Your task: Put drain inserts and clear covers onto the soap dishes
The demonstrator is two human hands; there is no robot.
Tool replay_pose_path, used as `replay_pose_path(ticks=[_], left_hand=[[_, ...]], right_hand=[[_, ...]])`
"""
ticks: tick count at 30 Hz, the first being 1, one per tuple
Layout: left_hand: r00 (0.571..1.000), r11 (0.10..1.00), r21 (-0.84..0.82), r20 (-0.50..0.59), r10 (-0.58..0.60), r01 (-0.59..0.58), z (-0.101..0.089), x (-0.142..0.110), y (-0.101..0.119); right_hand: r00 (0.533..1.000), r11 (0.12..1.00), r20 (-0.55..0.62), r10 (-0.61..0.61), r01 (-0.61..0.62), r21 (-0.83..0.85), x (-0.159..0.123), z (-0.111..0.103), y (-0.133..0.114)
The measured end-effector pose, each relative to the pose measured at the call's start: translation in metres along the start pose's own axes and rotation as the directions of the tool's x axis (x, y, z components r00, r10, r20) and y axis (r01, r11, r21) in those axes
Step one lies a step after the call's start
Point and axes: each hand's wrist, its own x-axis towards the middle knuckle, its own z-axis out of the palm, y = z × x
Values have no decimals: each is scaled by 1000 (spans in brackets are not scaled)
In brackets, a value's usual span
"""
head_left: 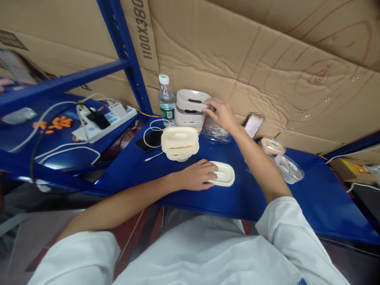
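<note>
A shallow cream oval dish (226, 174) lies on the blue table in front of me. My left hand (199, 175) is over its left end, fingers curled onto the rim and inside. At the back, white oval holders with slots in their sides (190, 99) are stacked. My right hand (218, 112) pinches the right edge of the top one between thumb and fingers. Left of the dish stands a stack of similar cream oval dishes (180, 136). Clear plastic-wrapped items (216, 131) sit below my right wrist, partly hidden by it.
A water bottle (166, 103) stands beside the white stack. A dark phone (150, 140) and white cable lie left. Lidded clear containers (288, 168) are at the right. A power strip (105, 126) rests on the left shelf. Cardboard (208, 47) walls the back.
</note>
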Motion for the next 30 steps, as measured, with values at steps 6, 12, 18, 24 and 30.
replay_pose_path(ticks=[6,12,18,24,30], left_hand=[[999,1000,2,-54,1,-1,1,0,-1],[983,996,64,-175,-56,69,-7,1,2],[977,994,81,-204,-55,72,-9,-1,-6],[993,996,64,-107,-48,55,-11,2,-15],[996,996,89,-88,-6,14,-11,2,-11]], right_hand=[[983,999,-180,29,-33,-20,-89,-48,-41],[973,988,-172,152,-154,3,-207,-50,-58],[992,997,105,66,-61,-44,-227,-41,-66],[958,998,281,63,-60,-19,-230,-46,-72],[928,999,372,32,-24,-26,-228,-44,-83]])
